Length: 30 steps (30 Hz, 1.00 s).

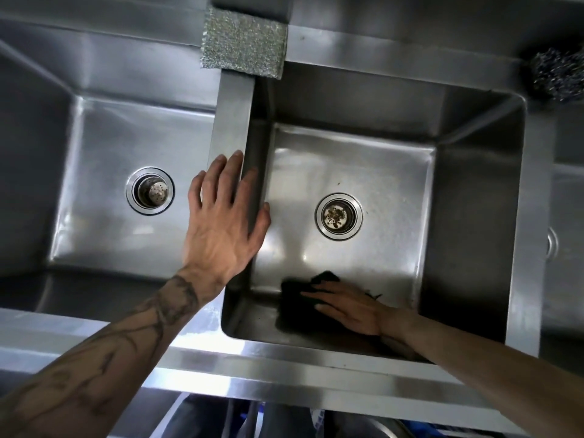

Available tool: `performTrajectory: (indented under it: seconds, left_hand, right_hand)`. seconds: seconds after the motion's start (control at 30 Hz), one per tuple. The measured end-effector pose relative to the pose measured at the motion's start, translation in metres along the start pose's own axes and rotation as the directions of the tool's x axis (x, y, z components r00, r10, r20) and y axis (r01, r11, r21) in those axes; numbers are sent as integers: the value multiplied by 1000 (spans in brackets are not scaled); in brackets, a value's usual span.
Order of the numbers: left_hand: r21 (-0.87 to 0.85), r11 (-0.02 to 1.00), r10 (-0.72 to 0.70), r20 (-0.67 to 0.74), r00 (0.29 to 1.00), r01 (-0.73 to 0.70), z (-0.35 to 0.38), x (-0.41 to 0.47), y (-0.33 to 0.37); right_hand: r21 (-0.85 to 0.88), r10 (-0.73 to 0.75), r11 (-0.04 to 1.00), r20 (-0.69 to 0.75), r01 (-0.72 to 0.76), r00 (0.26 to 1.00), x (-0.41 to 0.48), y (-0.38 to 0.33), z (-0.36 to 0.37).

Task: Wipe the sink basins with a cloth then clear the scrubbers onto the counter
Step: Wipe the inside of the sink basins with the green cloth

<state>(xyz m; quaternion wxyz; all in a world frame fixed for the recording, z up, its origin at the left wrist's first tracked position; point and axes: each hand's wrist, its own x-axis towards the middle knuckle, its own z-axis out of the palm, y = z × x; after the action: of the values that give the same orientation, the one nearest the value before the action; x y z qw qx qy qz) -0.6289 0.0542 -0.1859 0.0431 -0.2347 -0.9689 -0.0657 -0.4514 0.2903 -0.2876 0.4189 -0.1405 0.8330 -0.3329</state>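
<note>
Two hands are at work over a steel double sink. The right hand [349, 308] lies flat, fingers stretched out, pressing a dark cloth [301, 298] against the near wall and floor corner of the right basin [474, 216]; it pins the cloth under the palm and does not clench it, which suits sweeping a broad patch of metal. The left hand [226, 213] is open and holds nothing, its fingers spread over the divider [232, 121] between the basins, most likely as a brace while the body leans in.

The cloth is black or nearly so, crumpled, and partly hidden under the fingers, so its full outline is hard to read. Around it the right basin's floor shows a dull speckled film and a few crumbs, and its drain [338, 216] holds brownish debris, so by my judgement this basin is only partly wiped. The left basin [94, 191] looks brighter, with a strainer in its drain [150, 191]; whether it is already done I cannot tell.

Farther out, a silvery mesh scrubber [243, 45] sits on the far rim, straddling the end of the divider and overhanging the right basin's far edge. A dark steel-wool scrubber [557, 74] rests at the far right corner of the rim. Both are well apart from the hands and untouched, so the clearing step is not yet begun.
</note>
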Motion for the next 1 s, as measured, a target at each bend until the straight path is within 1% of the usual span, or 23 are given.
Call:
performTrajectory:
  seconds: [0.07, 0.13, 0.17, 0.23, 0.27, 0.33, 0.37, 0.43, 0.5, 0.57, 0.63, 0.7, 0.77, 0.9, 1.0]
  left_hand:
    - [-1, 1000, -4, 6, 1000, 4, -1, 0, 1]
    - [-6, 1000, -7, 14, 1000, 7, -1, 0, 1]
    - [-8, 1000, -9, 17, 1000, 9, -2, 0, 1]
    - [-12, 1000, -12, 29, 1000, 13, -4, 0, 1]
    - [-14, 1000, -12, 33, 999, 12, -4, 0, 1]
    - [-8, 1000, -6, 43, 999, 6, -4, 1, 0]
    - [-7, 1000, -3, 53, 999, 4, -4, 1, 0]
    - [-11, 1000, 0, 66, 998, 1, -4, 0, -1]
    - [-11, 1000, 0, 69, 998, 1, -4, 0, -1]
    - [-11, 1000, -4, 72, 997, 5, -4, -1, -2]
    - [-12, 1000, 5, 76, 997, -4, -5, -2, -2]
    - [-13, 1000, 14, 82, 997, -13, -6, -1, -2]
    - [-35, 999, 18, 76, 997, -15, -7, -1, -3]
    - [-118, 993, 22, 50, 999, -16, -9, -3, -6]
    - [-133, 991, 26, 39, 999, -21, -9, -3, -7]
  right_hand:
    - [96, 66, 993, -13, -64, 998, 7, -24, -5]
    - [169, 139, 976, 21, -140, 990, 23, -51, -11]
    - [220, 158, 962, 49, -165, 986, 32, -67, -13]
    - [301, 144, 940, 80, -162, 986, 48, -100, -15]
    - [297, 125, 943, 92, -147, 988, 52, -113, -15]
    - [212, 77, 972, 113, -99, 991, 43, -127, -20]
    - [168, 87, 979, 151, -113, 985, 33, -127, -24]
    - [144, 178, 966, 232, -215, 956, 7, -117, -32]
    - [167, 298, 920, 292, -355, 909, -20, -102, -41]
    - [185, 415, 857, 304, -480, 858, -44, -89, -47]
    - [176, 476, 827, 287, -534, 831, -58, -84, -50]
    - [138, 472, 847, 249, -513, 846, -56, -96, -49]
    - [161, 461, 854, 203, -494, 864, -42, -116, -49]
    - [126, 321, 932, 144, -339, 936, -1, -168, -40]
    - [214, 324, 924, 9, -318, 946, 5, -188, -35]
